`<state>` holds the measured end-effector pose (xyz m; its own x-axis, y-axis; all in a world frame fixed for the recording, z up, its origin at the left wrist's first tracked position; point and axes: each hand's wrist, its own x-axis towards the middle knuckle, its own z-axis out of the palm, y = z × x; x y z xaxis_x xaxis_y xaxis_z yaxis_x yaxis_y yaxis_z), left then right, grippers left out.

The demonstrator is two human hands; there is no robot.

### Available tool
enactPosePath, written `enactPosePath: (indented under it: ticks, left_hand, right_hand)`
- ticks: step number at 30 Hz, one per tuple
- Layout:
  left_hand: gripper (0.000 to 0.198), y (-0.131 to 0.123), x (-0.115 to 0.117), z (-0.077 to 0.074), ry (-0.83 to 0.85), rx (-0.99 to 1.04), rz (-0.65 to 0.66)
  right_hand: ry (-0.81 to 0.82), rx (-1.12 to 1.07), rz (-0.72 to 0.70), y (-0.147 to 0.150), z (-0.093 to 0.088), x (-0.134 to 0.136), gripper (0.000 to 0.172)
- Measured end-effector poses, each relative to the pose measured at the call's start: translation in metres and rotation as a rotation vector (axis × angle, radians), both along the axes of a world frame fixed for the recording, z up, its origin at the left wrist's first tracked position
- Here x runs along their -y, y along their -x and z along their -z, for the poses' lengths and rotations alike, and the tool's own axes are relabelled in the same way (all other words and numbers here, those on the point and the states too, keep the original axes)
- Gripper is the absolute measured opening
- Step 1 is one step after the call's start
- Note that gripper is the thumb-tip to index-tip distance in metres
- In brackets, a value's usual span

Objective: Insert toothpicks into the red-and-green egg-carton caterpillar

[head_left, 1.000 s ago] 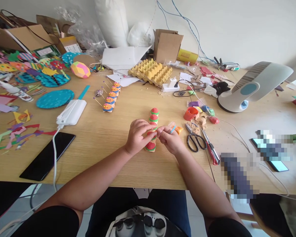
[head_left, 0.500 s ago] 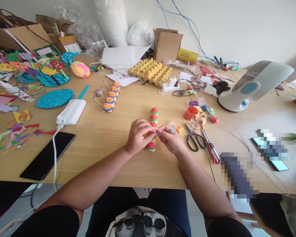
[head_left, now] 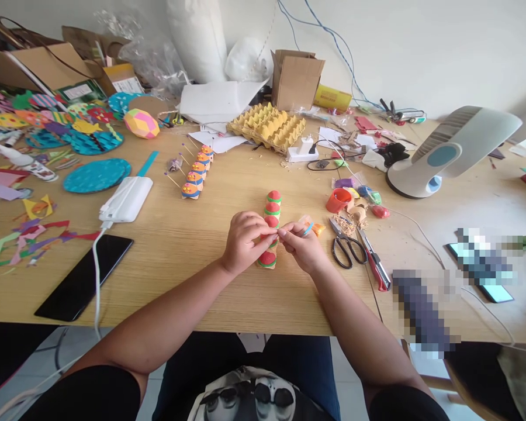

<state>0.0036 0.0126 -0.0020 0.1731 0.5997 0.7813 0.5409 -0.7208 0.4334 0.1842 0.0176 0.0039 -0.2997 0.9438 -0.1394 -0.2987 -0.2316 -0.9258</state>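
Observation:
My left hand [head_left: 248,240] and my right hand [head_left: 304,245] meet fingertip to fingertip above a row of egg-carton cups [head_left: 272,209] with red tops and green bands. Both are closed in a pinch; whatever lies between the fingertips is too small to make out. A thin blue stick [head_left: 308,228] pokes out from between the fingers of my right hand. My hands partly cover the middle of the row. Just beyond my right hand is a small bag of orange clay [head_left: 318,229]. Scissors [head_left: 349,243] with black handles and a red utility knife [head_left: 376,260] lie to its right.
A finished-looking caterpillar [head_left: 197,172] with blue and orange cups stands at the back left. Behind are a yellow egg tray [head_left: 267,127] and a power strip [head_left: 302,153]. A white lamp-like device [head_left: 451,146] stands right; a power bank [head_left: 126,199] and black phone [head_left: 85,278] lie left.
My fingertips have shifted very slightly while staying pinched together over the row. Nothing else has visibly moved on the table.

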Motion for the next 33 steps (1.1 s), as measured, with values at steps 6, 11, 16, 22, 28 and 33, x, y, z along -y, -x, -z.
enactPosePath:
  ticks: [6,11,16,22,28,33]
  left_hand:
    - [0.004,0.001,0.001,-0.002,0.003,-0.010,-0.009]
    - [0.010,0.000,0.002,-0.005,0.047,0.005,-0.025]
    - [0.006,-0.001,0.003,-0.005,0.040,0.028,-0.022]
    - [0.009,-0.001,0.003,-0.005,0.055,0.011,-0.039]
    - [0.010,0.000,0.002,-0.003,0.052,0.007,-0.020]
    - [0.008,0.000,0.002,-0.001,0.024,-0.009,-0.006]
  right_hand:
    - [-0.009,0.013,0.011,0.001,-0.001,0.001,0.040]
    - [-0.027,0.041,0.087,0.002,-0.005,0.002,0.036]
    - [0.016,0.000,0.135,0.001,-0.009,0.002,0.028]
    - [0.072,-0.120,0.055,0.001,-0.006,0.000,0.017]
    - [0.121,-0.130,0.005,0.000,-0.010,0.001,0.021]
    - [0.083,-0.033,-0.085,0.002,-0.011,0.006,0.041]
